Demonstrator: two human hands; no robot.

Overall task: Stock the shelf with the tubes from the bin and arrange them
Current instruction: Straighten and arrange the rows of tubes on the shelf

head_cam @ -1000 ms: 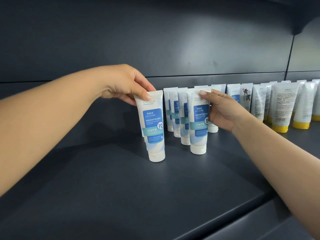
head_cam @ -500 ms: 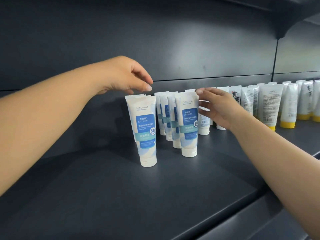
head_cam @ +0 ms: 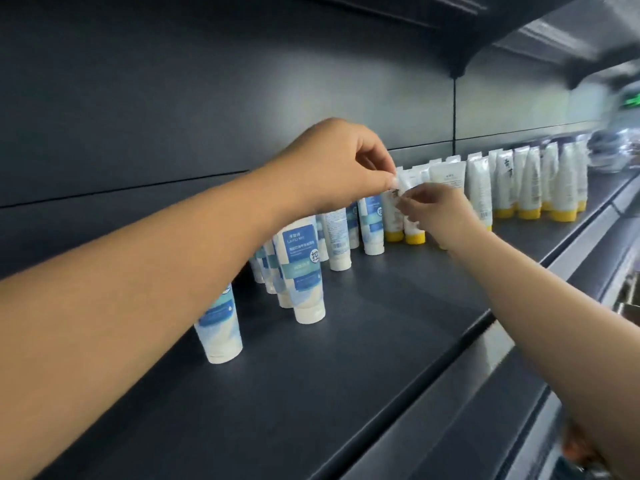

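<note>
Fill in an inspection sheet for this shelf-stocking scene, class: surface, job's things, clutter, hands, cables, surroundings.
Surface: dark grey metal shelf, bare at the front.
Job's things: white plastic tubes with blue labels upright on white caps; white tubes with yellow caps in rows further right.
Clutter: nothing seen.
Hands: left hand and right hand both pinch the top of one yellow-capped tube.
Cables: nothing seen.
Surroundings: dark grey back panel; shelf overhead; blurred aisle at right.
</note>
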